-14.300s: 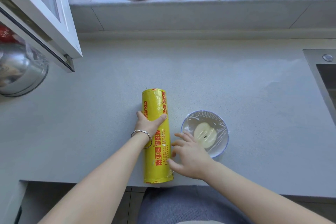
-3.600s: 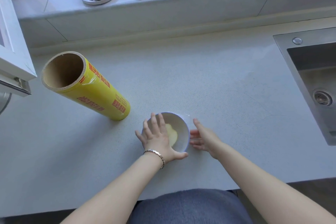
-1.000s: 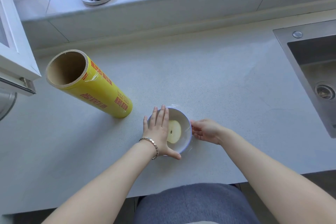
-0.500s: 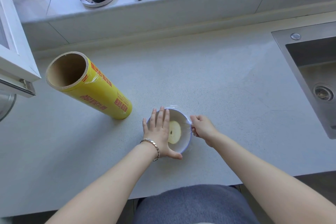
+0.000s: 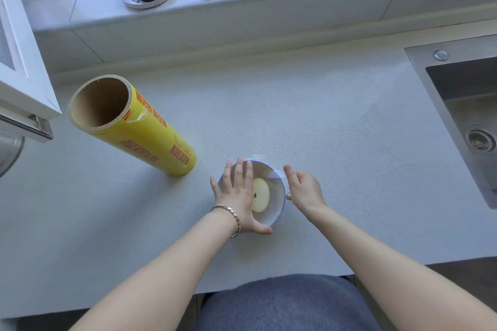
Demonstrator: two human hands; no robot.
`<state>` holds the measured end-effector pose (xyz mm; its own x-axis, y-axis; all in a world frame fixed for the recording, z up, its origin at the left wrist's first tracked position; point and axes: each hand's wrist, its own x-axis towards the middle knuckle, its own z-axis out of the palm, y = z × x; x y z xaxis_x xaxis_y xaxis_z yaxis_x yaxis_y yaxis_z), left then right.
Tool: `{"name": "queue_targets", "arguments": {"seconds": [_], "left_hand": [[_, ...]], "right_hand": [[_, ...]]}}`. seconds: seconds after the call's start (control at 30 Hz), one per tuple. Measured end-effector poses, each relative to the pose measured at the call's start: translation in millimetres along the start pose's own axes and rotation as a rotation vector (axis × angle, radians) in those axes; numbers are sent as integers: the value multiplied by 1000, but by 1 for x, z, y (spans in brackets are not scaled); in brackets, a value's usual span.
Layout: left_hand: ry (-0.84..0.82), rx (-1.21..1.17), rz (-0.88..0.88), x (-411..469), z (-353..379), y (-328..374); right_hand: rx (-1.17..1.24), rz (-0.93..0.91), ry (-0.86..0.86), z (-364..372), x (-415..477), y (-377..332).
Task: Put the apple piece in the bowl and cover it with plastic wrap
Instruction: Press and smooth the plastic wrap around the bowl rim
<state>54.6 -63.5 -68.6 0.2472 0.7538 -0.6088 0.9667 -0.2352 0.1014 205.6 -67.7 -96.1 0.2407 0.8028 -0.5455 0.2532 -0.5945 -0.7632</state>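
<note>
At the near edge of the pale speckled surface (image 5: 295,115), head view: a small white bowl (image 5: 277,207) with a blue rim sits directly in front of the person. The apple piece (image 5: 261,196) lies cut face up inside it, pale and smooth, with a dark seed spot showing. Thin clear plastic wrap (image 5: 272,175) is stretched across the mouth. It is crinkled at the far rim, and a loose skirt shows at the near right foot of the bowl.

The left hand (image 5: 236,196) lies flat on the film over the bowl's left half, fingers straight and slightly spread, thumb against the near wall, pinning bowl and cover. The right hand (image 5: 304,191) stands edge-on just beside the right rim. Its fingers (image 5: 288,170) are relaxed and lightly curved, the thumb touches the bowl's side, and no film is seen gripped.

Judgement: the unsealed film lies to the right and near side, so the right hand is the nearer one to press it down the wall. Being round, the bowl has no long axis to consider.

The yellow roll (image 5: 139,129), glossy with a cardboard core, appears to stand on end well to the left, apart from both hands. A steel sink (image 5: 470,105) lies at far right.
</note>
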Motion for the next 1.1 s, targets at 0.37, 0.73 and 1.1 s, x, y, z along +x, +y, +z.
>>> {"name": "queue_targets", "arguments": {"seconds": [0.37,0.73,1.1], "left_hand": [[10,-10,-20,0,0,3],[82,-207,-333,-19,13,21],[6,-3,-12,0,-3,-9]], "right_hand": [[-101,-64,61,5,9,17],[232,259,-277,-16,1,12],[476,268,-357,-3,2,12]]}}
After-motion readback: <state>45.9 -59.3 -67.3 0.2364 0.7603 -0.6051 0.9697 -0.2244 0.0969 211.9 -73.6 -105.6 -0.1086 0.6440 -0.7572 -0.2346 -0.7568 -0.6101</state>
